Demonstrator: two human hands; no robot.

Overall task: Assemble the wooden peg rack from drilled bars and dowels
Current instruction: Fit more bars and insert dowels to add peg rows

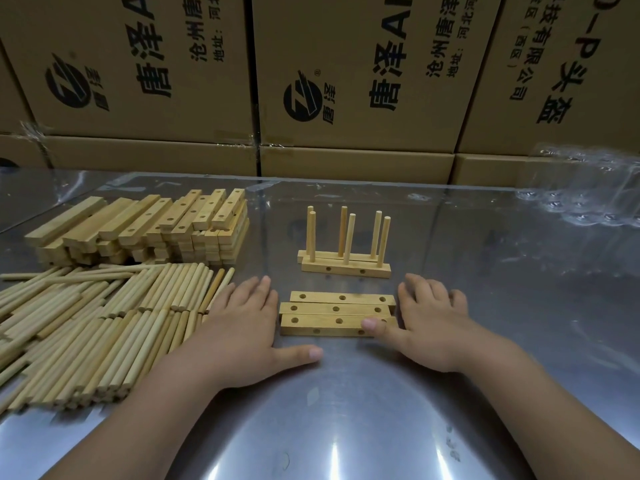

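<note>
A pile of dowels (97,327) lies just left of the left hand (242,323), with a bar stack (149,230) beyond it. That hand lies flat on the table (346,410), fingers straight, holding nothing. Between the hands three drilled bars (337,313) lie side by side; beyond them stands a part-built rack (344,251). The right hand (433,323) is flat too, its thumb resting on the nearest bar.

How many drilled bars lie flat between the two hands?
3, side by side: far bar, middle bar, near bar. None appears hidden.
</note>
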